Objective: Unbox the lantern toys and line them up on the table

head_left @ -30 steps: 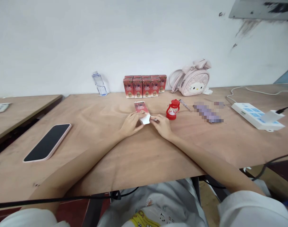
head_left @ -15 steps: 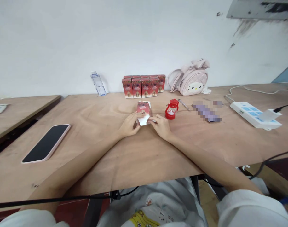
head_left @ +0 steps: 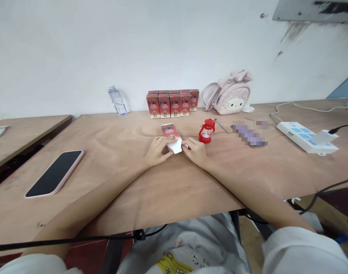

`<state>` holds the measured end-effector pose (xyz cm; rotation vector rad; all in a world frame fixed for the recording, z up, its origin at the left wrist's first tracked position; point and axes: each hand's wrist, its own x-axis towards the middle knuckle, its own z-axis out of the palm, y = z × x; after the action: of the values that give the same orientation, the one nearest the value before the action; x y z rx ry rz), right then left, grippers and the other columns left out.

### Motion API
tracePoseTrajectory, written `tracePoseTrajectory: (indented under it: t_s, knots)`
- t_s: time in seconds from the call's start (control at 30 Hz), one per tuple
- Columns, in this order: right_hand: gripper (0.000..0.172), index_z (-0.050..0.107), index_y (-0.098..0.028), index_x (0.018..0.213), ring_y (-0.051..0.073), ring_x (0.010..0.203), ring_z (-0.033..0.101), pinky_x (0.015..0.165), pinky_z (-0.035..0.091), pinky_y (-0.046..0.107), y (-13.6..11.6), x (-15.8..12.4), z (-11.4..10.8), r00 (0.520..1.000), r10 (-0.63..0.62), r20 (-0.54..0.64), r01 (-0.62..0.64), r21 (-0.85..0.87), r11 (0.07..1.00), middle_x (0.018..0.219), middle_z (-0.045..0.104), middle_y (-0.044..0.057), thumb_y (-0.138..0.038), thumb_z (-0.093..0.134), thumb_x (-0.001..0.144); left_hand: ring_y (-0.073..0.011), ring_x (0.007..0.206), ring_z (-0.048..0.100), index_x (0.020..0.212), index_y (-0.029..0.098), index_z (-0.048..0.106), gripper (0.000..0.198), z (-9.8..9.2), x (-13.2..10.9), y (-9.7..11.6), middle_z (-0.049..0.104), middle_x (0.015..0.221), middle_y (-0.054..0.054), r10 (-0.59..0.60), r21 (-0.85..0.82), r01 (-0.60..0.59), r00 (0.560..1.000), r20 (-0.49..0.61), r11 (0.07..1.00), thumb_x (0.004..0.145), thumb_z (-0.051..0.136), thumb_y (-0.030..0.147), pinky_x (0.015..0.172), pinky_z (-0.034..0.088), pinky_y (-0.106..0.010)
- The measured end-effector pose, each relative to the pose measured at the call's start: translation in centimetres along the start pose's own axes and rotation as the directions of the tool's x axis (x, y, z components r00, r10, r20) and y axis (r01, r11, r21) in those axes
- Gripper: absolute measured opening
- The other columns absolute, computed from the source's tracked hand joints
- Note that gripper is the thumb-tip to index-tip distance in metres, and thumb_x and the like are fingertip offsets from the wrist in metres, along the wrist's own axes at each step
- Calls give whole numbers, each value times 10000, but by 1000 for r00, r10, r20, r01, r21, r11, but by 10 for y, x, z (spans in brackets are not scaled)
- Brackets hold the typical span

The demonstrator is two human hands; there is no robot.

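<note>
The red box (head_left: 170, 130) is on or just above the tabletop (head_left: 162, 194), gripped at its side by the left hand (head_left: 157, 152); the right hand (head_left: 196, 152) pinches beside its white flap (head_left: 176, 147). Probably light, smooth card — stiff-edged, easily creased — best held by the side walls.

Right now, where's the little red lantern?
In the head view, the red lantern stands upright on the table, right of centre. It is just beyond and slightly right of the right hand, with a slim pen-like item close by on its right.
</note>
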<state>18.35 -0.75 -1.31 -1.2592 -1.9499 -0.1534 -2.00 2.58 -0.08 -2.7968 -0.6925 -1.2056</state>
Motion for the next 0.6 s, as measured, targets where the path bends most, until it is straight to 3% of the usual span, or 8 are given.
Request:
tracePoseTrajectory:
  t_s: [0.13, 0.33, 0.43, 0.53, 0.6]
  knots:
    - [284, 668, -198, 887, 124, 596, 512, 576, 401, 238, 0, 0, -2, 998, -43, -37, 45, 73, 996, 735, 576, 39, -256, 393, 931, -234, 1031, 626, 1019, 187, 590, 298, -1, 2, 2, 687, 1072, -99, 3, -37, -4, 1000, -21, 999, 887, 564, 453, 887, 439, -404]
    - [267, 673, -204, 919, 127, 628, 541, 608, 458, 241, -2, 0, -3, 997, -31, -72, 43, 173, 984, 754, 580, 37, -268, 414, 928, -231, 1021, 631, 1051, 185, 581, 356, -1, 3, 2, 688, 1080, -100, 26, -31, -30, 994, -104, 999, 843, 623, 471, 880, 451, -397]
    - [217, 678, -223, 922, 162, 838, 601, 752, 512, 292, -2, 1, -5, 994, -41, -98, 58, 183, 981, 965, 624, 73, -236, 464, 894, -228, 1028, 625, 1066, 182, 573, 350, -1, 2, 1, 684, 1076, -99, 40, -30, -45, 990, -134, 999, 850, 620, 453, 875, 458, -391]
    - [191, 680, -241, 887, 203, 1083, 566, 904, 499, 386, 2, 4, -5, 989, -105, -101, 123, 190, 974, 1210, 592, 71, -209, 493, 864, -221, 1019, 627, 1083, 184, 565, 339, 0, 1, 1, 680, 1072, -97, 40, -39, -45, 992, -120, 998, 867, 600, 443, 869, 469, -388]
    - [207, 676, -244, 874, 203, 1150, 542, 950, 482, 420, 6, 5, -4, 981, -178, -83, 192, 222, 956, 1254, 587, 58, -188, 478, 865, -220, 1016, 628, 1095, 184, 559, 324, 0, 1, 1, 677, 1074, -99, 46, -37, -50, 993, -107, 998, 880, 588, 424, 863, 474, -388]
